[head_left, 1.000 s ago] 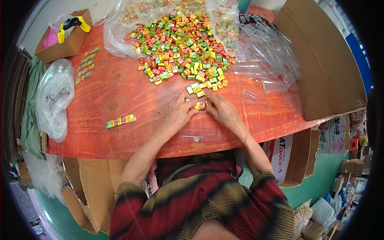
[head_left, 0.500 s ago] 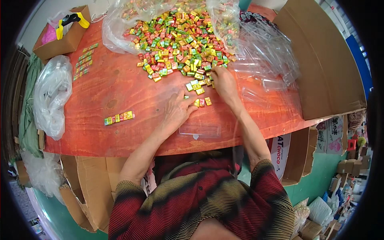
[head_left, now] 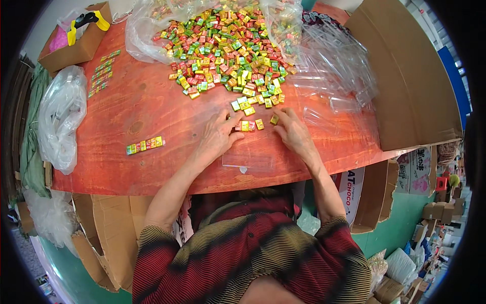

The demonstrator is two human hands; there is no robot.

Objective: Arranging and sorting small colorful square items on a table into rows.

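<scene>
My left hand rests on the red-brown table, thumb and forefinger closed round the left end of a short row of small boxes. One loose small box stands just right of that row. Between the thumb and fingers of my right hand is a small yellow box. Beyond both hands spreads a big heap of little red, yellow and green boxes, with a few strays on its near side. A clear plastic case lies in front of me by the table edge.
At left lie a filled clear case and several more filled rows. Clear plastic bags and an open carton sit at the left edge. Empty clear cases pile up at right beside a tall cardboard sheet.
My right hand has drawn back from the heap toward me, bringing a small yellow box. My left hand has stayed beside the short row, whose boxes now sit closer together.
</scene>
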